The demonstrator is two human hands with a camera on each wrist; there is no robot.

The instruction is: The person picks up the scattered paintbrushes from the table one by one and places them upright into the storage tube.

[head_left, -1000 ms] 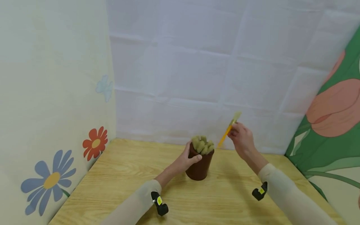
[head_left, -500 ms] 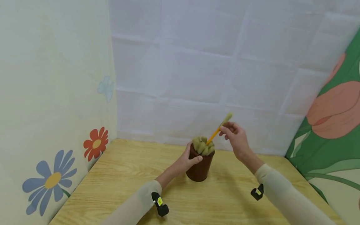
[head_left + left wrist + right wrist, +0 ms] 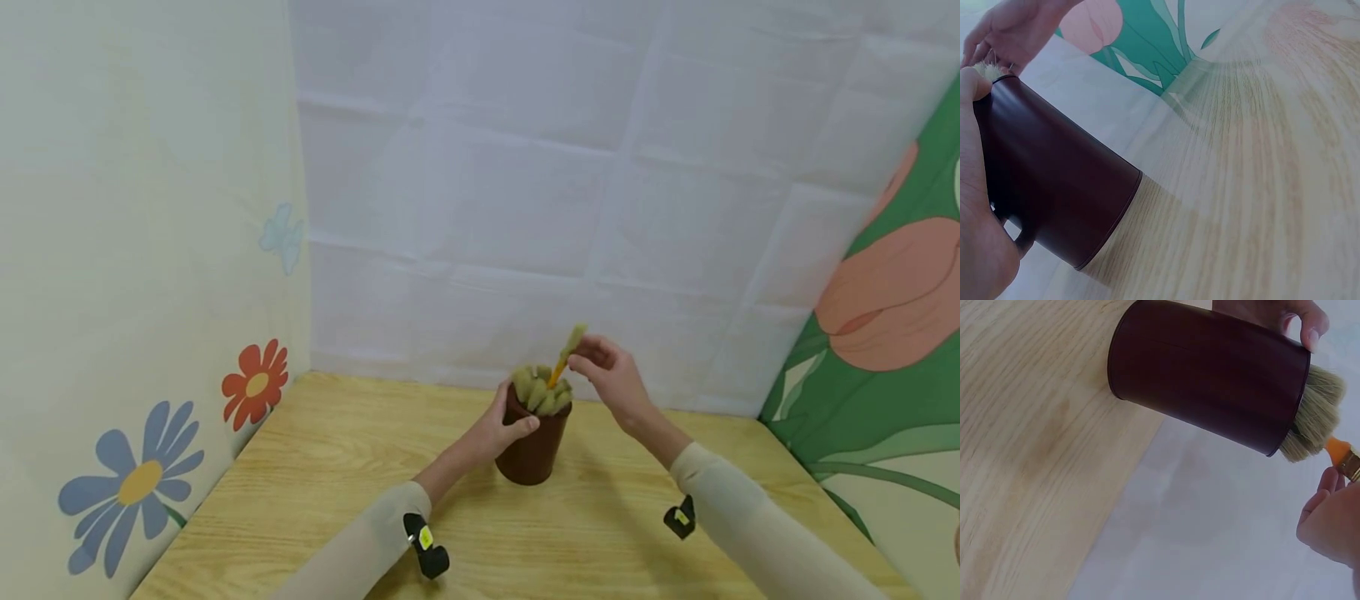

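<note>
At centre frame in the head view, a dark brown cup point(image 3: 534, 442) stands upright on the wooden desk point(image 3: 315, 467), packed with brushes point(image 3: 542, 388) whose pale bristle heads point upward. An orange-handled brush point(image 3: 564, 358) enters the cup handle first, tilted toward the upper right, its bristle end uppermost. The right hand point(image 3: 609, 379) pinches this brush near the ferrule between thumb and fingertips, just right of the cup's mouth. The left hand point(image 3: 501, 423) grips the cup from its left side, fingers curled round the wall and thumb lying near the rim. The left wrist view confirms the palm flat against the cup wall. Cream sleeves cover both forearms. A white creased cloth point(image 3: 525, 167) hangs across the upper frame; a flower-printed panel point(image 3: 150, 250) fills the left, a tulip-printed panel point(image 3: 885, 333) the right edge.
</note>
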